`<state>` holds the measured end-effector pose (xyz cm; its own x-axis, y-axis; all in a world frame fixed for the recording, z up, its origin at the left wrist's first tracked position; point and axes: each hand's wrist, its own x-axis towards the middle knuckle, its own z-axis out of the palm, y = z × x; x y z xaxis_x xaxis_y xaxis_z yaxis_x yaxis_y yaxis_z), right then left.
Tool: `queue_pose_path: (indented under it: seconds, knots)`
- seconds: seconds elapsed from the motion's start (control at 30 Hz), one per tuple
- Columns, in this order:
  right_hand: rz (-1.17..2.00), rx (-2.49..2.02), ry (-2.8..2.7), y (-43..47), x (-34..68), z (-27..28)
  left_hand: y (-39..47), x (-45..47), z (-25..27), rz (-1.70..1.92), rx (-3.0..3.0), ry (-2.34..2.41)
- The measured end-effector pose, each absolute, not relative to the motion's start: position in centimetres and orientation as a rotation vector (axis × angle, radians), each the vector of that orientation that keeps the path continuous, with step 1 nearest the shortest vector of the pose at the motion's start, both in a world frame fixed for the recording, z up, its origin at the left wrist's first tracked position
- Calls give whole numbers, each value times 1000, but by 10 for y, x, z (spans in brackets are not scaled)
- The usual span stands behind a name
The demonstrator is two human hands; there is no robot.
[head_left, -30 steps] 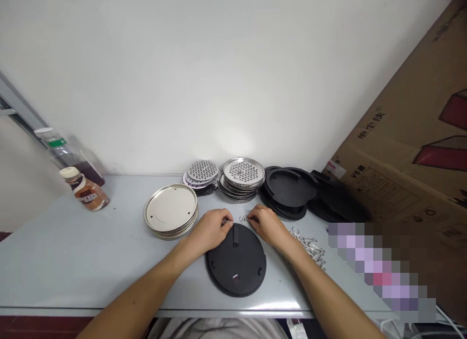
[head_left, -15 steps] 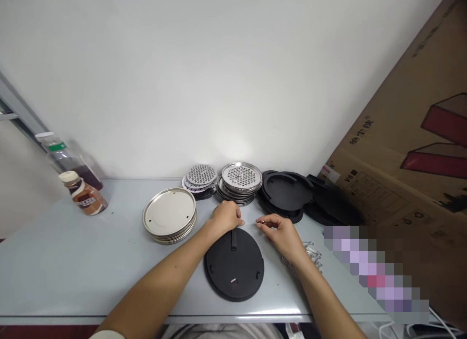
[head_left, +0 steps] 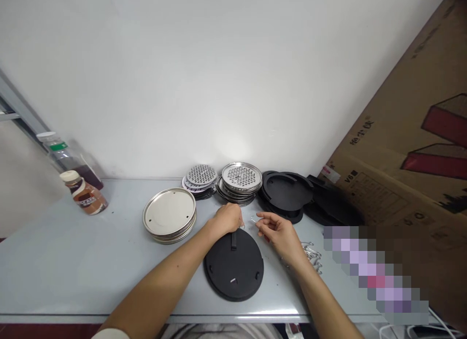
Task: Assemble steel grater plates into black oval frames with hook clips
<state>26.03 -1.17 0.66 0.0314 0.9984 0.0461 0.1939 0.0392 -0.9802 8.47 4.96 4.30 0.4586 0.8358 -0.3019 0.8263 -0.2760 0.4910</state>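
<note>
A round black plate (head_left: 235, 271) with several small slots and a strap-like tab (head_left: 234, 240) lies flat near the table's front edge. My left hand (head_left: 228, 217) is closed at its far rim, fingertips pinched together beside the tab; what they hold is too small to make out. Just to the right, my right hand (head_left: 275, 228) pinches a small bent metal wire piece (head_left: 254, 220) between thumb and fingers, a little apart from the plate. By my right wrist lies a loose heap of similar wire pieces (head_left: 313, 255), partly hidden by the forearm.
Stacked cream metal discs (head_left: 170, 212) stand to the left. Along the wall are perforated grater discs (head_left: 202, 175), more grater discs in rims (head_left: 241, 177) and black round plates (head_left: 288, 190). Two bottles (head_left: 87, 198) occupy the far left; a large cardboard box (head_left: 394, 159) flanks the right.
My right hand has turned slightly, and the wire piece in it shows more clearly. My left hand has shifted a little downward at the plate's rim. The plate has hardly moved.
</note>
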Motion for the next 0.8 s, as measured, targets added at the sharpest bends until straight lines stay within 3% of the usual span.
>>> queue_pose_path:
  seconds: [0.17,0.47,0.8]
  knots:
    - [989,-1330,-1337,-13,260,10,44,84,46,172,2129,1345]
    - [1077,-1292,-1386,-28,240,21,3,37,55,819,1838,1216]
    - [1156,-1182,-1521,-41,219,19,-32,29,32,976,1525,1093]
